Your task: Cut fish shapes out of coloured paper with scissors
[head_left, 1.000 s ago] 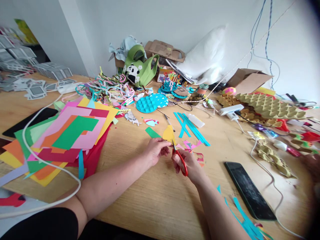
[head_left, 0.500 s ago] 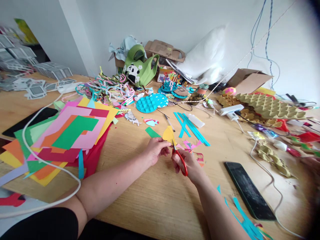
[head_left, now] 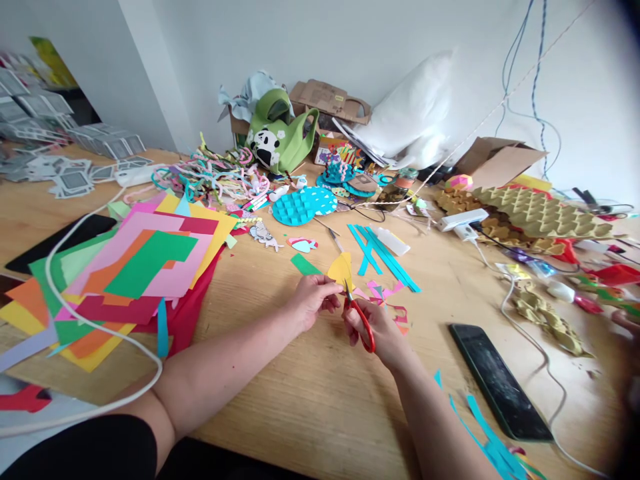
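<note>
Nearest to you, one dark phone [head_left: 500,381] lies on the table [head_left: 280,393] at the frame's lower right. At centre, your left hand [head_left: 314,303] pinches the lower edge of a yellow paper piece [head_left: 340,268], while your right hand [head_left: 371,327] grips red-handled scissors [head_left: 371,339], blades against the paper. Should the sheet bend or your left hand slip forward, the cut could stray or nick skin, the likely cause being how close the hold sits to the blades. Counted outward: two hands, one pair of scissors, one yellow piece; one green paper slip [head_left: 304,265] just beyond your left hand; blue strips [head_left: 400,270] right of centre, overlapping, the number unclear; one green panda bag [head_left: 287,150] at upper centre.
</note>
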`<state>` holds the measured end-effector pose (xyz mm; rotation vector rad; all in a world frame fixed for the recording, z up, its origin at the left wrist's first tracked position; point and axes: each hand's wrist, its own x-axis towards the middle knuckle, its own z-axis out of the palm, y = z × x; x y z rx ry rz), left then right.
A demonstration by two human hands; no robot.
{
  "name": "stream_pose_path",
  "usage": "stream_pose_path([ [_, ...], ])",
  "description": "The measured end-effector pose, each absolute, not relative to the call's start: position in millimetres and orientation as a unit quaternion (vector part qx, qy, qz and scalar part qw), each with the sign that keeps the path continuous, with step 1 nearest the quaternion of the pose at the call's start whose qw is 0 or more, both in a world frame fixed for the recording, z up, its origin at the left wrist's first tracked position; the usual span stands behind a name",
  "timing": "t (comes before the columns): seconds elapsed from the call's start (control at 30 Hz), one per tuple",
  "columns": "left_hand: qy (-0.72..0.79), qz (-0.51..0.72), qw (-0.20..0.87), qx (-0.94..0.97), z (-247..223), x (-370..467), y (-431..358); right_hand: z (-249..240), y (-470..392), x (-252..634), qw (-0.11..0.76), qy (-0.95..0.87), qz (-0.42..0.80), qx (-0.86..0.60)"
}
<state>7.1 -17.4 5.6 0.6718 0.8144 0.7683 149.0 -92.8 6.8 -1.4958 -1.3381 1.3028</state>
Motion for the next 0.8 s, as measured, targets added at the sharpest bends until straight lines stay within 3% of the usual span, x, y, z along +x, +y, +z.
stream_pose_path([
  [0.8,0.368,0.361,0.801,0.305,2.9,7.4,-17.1,7.4,-93.3,149.1,0.357,-0.503,0.513,-0.597],
])
